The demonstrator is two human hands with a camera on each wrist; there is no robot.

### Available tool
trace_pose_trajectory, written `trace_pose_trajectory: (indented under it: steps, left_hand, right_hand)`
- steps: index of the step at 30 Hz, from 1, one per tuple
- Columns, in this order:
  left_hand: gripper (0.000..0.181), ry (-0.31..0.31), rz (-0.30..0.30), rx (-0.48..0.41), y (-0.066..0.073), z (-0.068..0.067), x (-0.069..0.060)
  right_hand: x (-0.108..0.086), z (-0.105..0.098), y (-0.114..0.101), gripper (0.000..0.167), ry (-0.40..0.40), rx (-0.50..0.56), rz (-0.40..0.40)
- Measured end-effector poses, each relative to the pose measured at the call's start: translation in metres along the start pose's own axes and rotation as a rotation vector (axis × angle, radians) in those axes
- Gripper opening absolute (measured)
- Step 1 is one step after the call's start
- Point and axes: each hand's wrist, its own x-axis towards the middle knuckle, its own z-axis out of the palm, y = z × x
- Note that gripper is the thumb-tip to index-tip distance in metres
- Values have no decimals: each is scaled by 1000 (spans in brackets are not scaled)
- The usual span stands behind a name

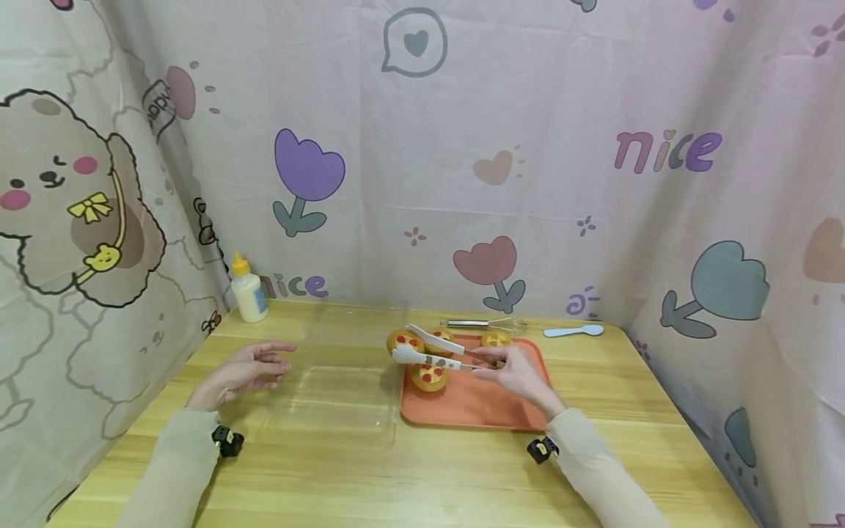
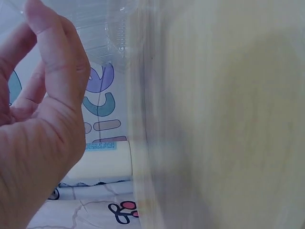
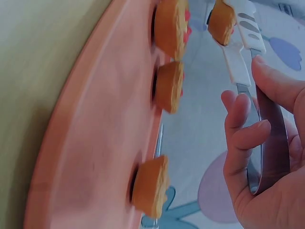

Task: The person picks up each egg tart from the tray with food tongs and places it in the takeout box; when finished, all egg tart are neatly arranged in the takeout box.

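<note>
My right hand (image 1: 518,372) grips metal tongs with white tips (image 1: 429,357) above the orange tray (image 1: 475,411). Between the tips is a small tart with red topping (image 1: 403,340), held clear of the tray in the right wrist view (image 3: 222,23). Three other tarts stand on the tray: one near its front left (image 1: 429,378), one behind the tongs (image 1: 440,339), one at the back (image 1: 496,339). Left of the tray lies a clear plastic container (image 1: 343,400). My left hand (image 1: 243,372) hovers at its left side, fingers loosely bent, holding nothing.
A white glue bottle with a yellow cap (image 1: 249,293) stands at the table's back left corner. Behind the tray lies a whisk (image 1: 478,323), with a light blue spoon (image 1: 573,331) to its right. A printed curtain (image 1: 422,147) hangs along the back and sides.
</note>
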Motion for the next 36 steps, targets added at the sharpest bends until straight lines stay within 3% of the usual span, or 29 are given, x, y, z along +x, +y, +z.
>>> trace_pose_trajectory:
  steps: [6,13,24,32,36]
  left_hand:
    - [49,-5,2,-12,-1,0,1]
    - [54,-11,-2,-3,2,0,2]
    - [57,21,-30,10,-2,-2,5]
    - [55,-34,9,-23,-3,-4,6]
    - [56,-22,4,-22,-3,-3,6]
  right_hand:
    - [7,12,-10,41,-37,-42,-26]
    - [16,27,-20,41,-43,4,-12]
    - [28,48,-38,41,-56,-78,-84]
    - [34,58,-43,38,-91,-120,-101]
    - [36,62,-46,36,-79,-144,-93]
